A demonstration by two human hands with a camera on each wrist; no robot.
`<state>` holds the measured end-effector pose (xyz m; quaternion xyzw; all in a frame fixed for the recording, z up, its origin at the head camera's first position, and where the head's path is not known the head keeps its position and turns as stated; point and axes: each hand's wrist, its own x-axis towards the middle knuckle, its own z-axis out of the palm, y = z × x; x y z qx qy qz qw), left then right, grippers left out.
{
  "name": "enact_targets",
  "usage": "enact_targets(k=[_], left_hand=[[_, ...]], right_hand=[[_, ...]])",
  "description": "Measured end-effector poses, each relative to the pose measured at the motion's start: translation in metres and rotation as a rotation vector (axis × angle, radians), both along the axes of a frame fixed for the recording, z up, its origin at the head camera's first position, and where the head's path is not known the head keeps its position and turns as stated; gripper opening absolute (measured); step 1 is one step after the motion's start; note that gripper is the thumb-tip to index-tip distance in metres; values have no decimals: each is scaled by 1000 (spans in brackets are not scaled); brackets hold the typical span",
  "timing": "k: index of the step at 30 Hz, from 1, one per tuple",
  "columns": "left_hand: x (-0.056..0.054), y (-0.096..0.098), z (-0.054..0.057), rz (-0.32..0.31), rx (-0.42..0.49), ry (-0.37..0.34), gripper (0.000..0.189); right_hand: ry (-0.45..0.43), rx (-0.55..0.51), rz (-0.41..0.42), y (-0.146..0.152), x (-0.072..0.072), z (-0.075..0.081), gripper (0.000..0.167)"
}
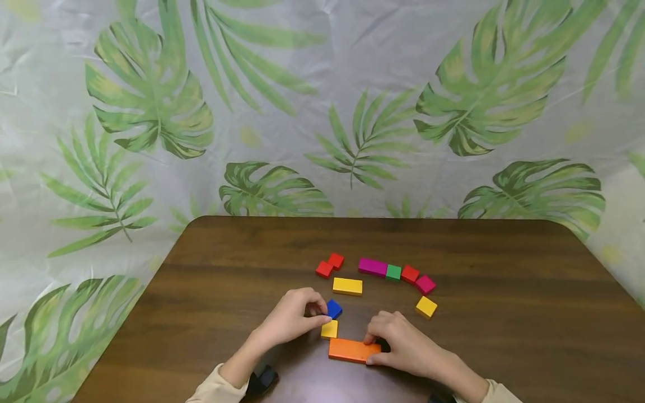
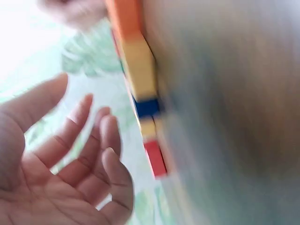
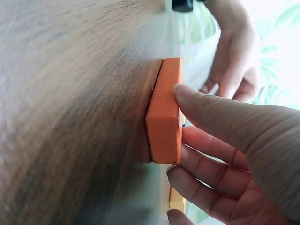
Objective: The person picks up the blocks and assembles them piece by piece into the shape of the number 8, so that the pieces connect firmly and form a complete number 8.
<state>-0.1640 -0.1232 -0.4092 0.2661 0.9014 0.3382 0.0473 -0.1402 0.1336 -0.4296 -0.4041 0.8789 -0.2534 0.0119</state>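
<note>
My right hand (image 1: 403, 346) pinches the right end of a long orange block (image 1: 347, 350), thumb on the near side and fingers on the far side. The block lies flat on the table, as the right wrist view also shows. A small yellow block (image 1: 330, 330) sits at its far left corner, with a blue block (image 1: 335, 309) just beyond. Beside these two is my left hand (image 1: 289, 314), fingertips close to their left sides. In the left wrist view its thumb and loosely bent fingers stand apart with nothing between them.
Beyond the blue block lie a yellow bar (image 1: 347, 286) and two red blocks (image 1: 330, 265). A curved row starts with a magenta bar (image 1: 373, 267) and a green block (image 1: 393, 272), and ends at a yellow block (image 1: 426, 307). A patterned leaf cloth (image 1: 353, 140) hangs behind the table.
</note>
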Motion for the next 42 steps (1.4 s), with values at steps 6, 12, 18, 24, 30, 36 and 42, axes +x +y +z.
enact_targets(k=[6, 12, 18, 24, 30, 36, 42], left_hand=[[16, 0, -8, 5, 119, -124, 14], [21, 5, -11, 13, 93, -110, 20], [19, 6, -11, 18, 69, -86, 23], [20, 8, -14, 20, 56, -73, 24], [23, 9, -17, 18, 52, -76, 25], [23, 8, -17, 17, 51, -72, 24], [22, 10, -17, 10, 48, -61, 24]], right_hand=[[3, 4, -9, 1, 3, -3, 19], [21, 5, -11, 1, 2, -2, 19], [14, 18, -12, 0, -1, 2, 19], [7, 14, -12, 0, 0, 0, 20], [6, 6, 0, 0, 3, -1, 20], [22, -1, 2, -1, 3, -1, 19], [30, 2, -2, 1, 2, -2, 19]])
